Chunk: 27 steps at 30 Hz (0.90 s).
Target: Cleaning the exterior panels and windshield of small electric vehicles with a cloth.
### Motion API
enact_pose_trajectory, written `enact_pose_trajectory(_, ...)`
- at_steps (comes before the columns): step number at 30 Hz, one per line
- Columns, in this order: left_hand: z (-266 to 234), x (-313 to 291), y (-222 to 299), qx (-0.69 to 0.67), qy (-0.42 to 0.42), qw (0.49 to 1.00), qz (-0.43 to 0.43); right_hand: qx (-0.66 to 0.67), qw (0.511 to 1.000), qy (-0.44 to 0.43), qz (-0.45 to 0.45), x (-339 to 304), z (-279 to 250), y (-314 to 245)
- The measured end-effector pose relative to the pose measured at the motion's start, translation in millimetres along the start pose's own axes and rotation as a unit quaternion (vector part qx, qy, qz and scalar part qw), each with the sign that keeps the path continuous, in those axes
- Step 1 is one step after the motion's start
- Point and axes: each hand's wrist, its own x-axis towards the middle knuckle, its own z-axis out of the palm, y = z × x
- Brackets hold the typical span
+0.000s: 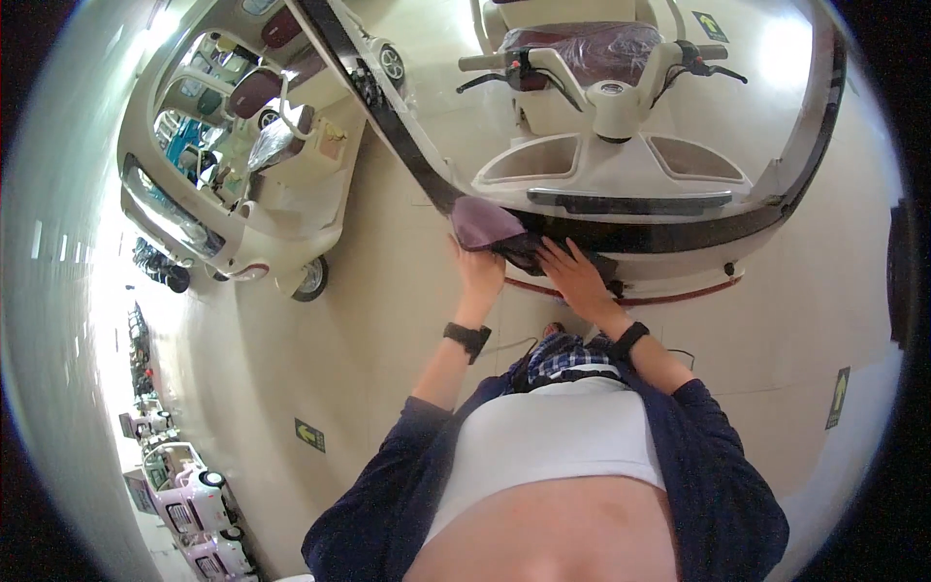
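Just right of the left hand (pixel 477 274), apparently pinching mauve-and-black fabric (pixel 487 225), the right hand (pixel 582 283) spreads its fingers, seemingly steadying it; the next move likely calls for both together.

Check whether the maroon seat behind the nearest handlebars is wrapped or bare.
Wrapped: shiny, crinkled clear plastic covers the maroon seat.

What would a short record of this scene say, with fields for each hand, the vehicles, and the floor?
Left hand: at the mauve piece, probably cloth; grip partly hidden
Right hand: fingers extended by the black material; contact unclear
Wrists: a dark band on the left, another on the right
Front vehicle: cream, with handlebars and a dark red seat
Vehicle at left: cream, open-sided
Floor: beige, green arrow sticker
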Motion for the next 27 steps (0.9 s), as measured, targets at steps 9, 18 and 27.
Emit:
enact_pose_trajectory(9,-0.6,-13.3,1.5,-0.007,-0.051,0.996,-0.069,0.067,0.997,0.006,-0.044,-3.7,6.8,4.4)
enact_pose_trajectory(18,-40.7,83.3,-51.0,-0.104,-0.067,0.989,-0.077,0.122,0.986,0.113,0.02,55.7,-21.9,6.3)
enact_pose_trajectory(27,-22.2,84.1,-77.5,0.05,0.004,0.987,0.152,0.02,0.995,0.073,0.068,43.6,1.9,-18.4)
